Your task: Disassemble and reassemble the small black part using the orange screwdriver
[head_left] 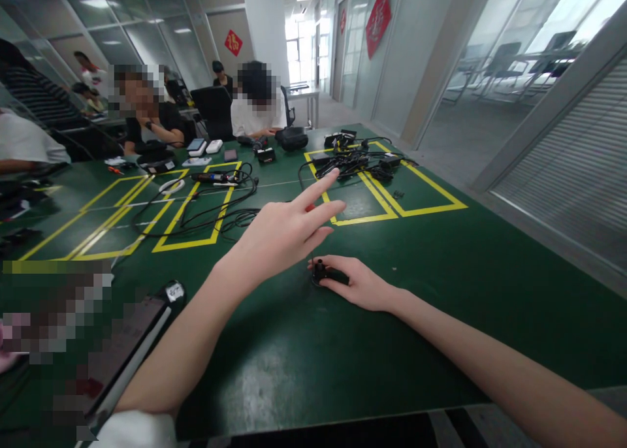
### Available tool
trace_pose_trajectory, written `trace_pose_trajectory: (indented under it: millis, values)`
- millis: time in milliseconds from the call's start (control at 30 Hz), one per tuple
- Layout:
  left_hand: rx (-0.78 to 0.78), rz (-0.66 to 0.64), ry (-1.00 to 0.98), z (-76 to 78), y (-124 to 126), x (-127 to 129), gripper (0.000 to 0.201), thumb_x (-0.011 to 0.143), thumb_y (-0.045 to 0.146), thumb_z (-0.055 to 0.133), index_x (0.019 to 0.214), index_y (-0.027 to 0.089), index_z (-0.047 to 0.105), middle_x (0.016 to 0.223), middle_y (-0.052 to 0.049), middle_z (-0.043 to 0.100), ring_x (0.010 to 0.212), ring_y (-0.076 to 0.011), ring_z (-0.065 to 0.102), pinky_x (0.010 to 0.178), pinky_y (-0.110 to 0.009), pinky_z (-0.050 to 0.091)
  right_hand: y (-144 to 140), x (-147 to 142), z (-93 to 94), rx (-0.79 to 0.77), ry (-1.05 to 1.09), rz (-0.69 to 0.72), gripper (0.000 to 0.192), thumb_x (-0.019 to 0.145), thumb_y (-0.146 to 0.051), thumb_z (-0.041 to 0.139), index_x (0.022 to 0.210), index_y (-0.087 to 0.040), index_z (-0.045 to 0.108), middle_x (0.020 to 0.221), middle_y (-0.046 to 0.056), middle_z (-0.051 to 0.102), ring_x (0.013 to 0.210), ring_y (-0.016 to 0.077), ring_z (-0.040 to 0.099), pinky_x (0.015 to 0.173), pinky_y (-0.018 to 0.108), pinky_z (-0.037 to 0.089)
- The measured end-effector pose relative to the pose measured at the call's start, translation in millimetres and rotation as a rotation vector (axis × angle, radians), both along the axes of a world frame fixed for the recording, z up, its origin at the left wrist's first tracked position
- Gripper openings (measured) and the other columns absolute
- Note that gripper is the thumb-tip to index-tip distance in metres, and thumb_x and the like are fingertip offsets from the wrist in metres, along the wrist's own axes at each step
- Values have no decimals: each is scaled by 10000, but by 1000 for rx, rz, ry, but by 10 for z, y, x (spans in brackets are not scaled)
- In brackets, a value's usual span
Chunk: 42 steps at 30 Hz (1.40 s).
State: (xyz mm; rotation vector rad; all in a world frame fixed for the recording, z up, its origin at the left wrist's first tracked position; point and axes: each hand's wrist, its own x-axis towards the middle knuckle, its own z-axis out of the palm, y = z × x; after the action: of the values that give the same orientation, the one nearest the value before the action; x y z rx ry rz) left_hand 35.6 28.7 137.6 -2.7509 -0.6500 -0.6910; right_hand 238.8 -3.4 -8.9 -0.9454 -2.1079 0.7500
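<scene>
In the head view my left hand [279,236] is raised over the green table, back toward me, with several fingers stretched to the right. A red bit shows between those fingers, and a thin dark shaft [312,255] runs down below them; together they look like a slim tool, its grip mostly hidden. Lower and to the right, my right hand [360,281] rests near the tabletop, fingers and thumb closed around a small black part [321,272] with a short round post on top. The shaft's lower end is beside or touching that part; I cannot tell which.
Black cables and adapters [347,164] are heaped inside yellow tape outlines [426,209]. More cables [240,219] lie at left centre. Beside my left forearm is a phone-like slab [127,350]. A black case [291,138] stands at the far edge, where people [259,112] sit.
</scene>
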Motion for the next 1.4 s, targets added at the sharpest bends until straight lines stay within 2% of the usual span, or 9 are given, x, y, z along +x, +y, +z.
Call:
trace_pose_trajectory:
  millis: [100, 200, 267, 333, 700, 833, 1200, 1333, 1400]
  values:
    - [92, -21, -33, -43, 53, 7, 244, 1033, 289, 539, 1226, 204, 660, 1555, -187, 543, 740, -121, 702, 603, -228, 444, -3, 4, 3, -6, -15, -8, 338, 940, -173, 656, 1276, -212, 672, 1277, 110, 764, 1151, 270, 741, 1016, 458, 606]
    - [154, -68, -49, -126, 105, 38, 241, 1053, 367, 533, 1139, 207, 692, 1106, -87, 795, 686, -117, 688, 553, -216, 373, -1, 10, 4, -12, -16, -9, 340, 936, -171, 654, 1273, -217, 676, 1272, 104, 766, 1142, 268, 745, 1007, 456, 609]
    - [156, -81, -24, -184, 140, 65, 267, 1059, 371, 515, 986, 193, 701, 759, -15, 756, 592, -112, 644, 518, -225, 313, 1, 12, 7, -12, -14, -9, 339, 931, -168, 659, 1267, -214, 680, 1260, 107, 771, 1143, 273, 744, 1010, 461, 607]
    - [131, -68, -20, -210, 167, 76, 300, 1059, 329, 495, 871, 184, 678, 678, 1, 712, 559, -106, 619, 508, -233, 284, 1, 11, 13, -15, -12, -10, 348, 930, -165, 660, 1273, -214, 678, 1260, 108, 771, 1148, 275, 743, 1014, 465, 606]
    - [-127, -122, -344, 76, 56, -62, 140, 966, 255, 663, 848, 179, 663, 715, 17, 722, 602, -79, 637, 593, -181, 422, 7, 17, -8, 0, 18, 10, 357, 949, -172, 651, 1302, -217, 671, 1300, 101, 758, 1180, 270, 734, 1028, 459, 608]
    - [-196, -147, -350, 74, 33, -42, 154, 966, 254, 660, 833, 177, 670, 705, 9, 720, 599, -85, 637, 600, -186, 451, 3, 18, -4, -9, 7, 2, 374, 948, -166, 649, 1319, -214, 669, 1298, 103, 758, 1175, 268, 736, 1022, 453, 610]
    - [-110, -179, -340, 10, 81, -4, 118, 961, 219, 663, 857, 164, 657, 705, 29, 701, 595, -66, 614, 582, -166, 412, 8, 18, -4, 2, 25, 14, 362, 943, -152, 646, 1300, -203, 671, 1276, 102, 766, 1157, 264, 741, 1004, 441, 613]
    - [-176, -190, -248, -2, 71, 23, 96, 926, 148, 594, 898, 154, 685, 778, 2, 687, 628, -82, 594, 592, -190, 413, 4, 13, -18, -1, 19, -4, 345, 941, -161, 657, 1281, -208, 680, 1257, 99, 773, 1128, 266, 750, 995, 447, 617]
    - [-220, -178, -192, -3, 74, 29, 194, 865, 96, 560, 979, 149, 708, 825, -12, 679, 653, -94, 591, 600, -201, 418, 2, 14, -21, -5, 20, -8, 350, 941, -167, 660, 1288, -210, 679, 1259, 100, 772, 1117, 266, 753, 990, 449, 618]
